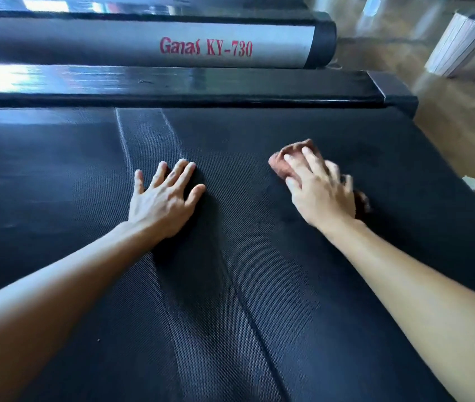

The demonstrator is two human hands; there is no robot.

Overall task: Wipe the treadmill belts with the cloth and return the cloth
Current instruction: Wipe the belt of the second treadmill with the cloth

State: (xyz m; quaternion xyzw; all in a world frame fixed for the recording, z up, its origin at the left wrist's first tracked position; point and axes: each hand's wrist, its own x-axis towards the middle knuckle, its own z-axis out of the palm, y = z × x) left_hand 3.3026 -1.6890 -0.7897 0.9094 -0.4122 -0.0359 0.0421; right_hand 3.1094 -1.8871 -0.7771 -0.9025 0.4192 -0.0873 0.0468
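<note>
we are in the wiping step, with the return of the cloth not yet begun. our right hand [321, 192] lies on top of the reddish-brown cloth [287, 159], fingers spread fairly straight and pressing it flat on the belt [230, 314]. it is not clenched round the cloth as far as the motion blur lets us judge. the cloth sits on the right part of the belt, showing beyond the fingertips and again beside the wrist. our left hand [162, 198] is released, palm down and fingers splayed on the belt near its middle, holding nothing and apparently bracing us.

pale streaks [123, 137] run across the belt beyond the left hand, so we judge that stretch to be unwiped. the next move calls for steady downward pressure while the cloth sweeps leftward toward those marks, with the left hand lifted out of its path. past the glossy black side rail [201, 82] lies another machine, marked ganas ky-730 [205, 47], whose belt we cannot see well enough to judge.
</note>
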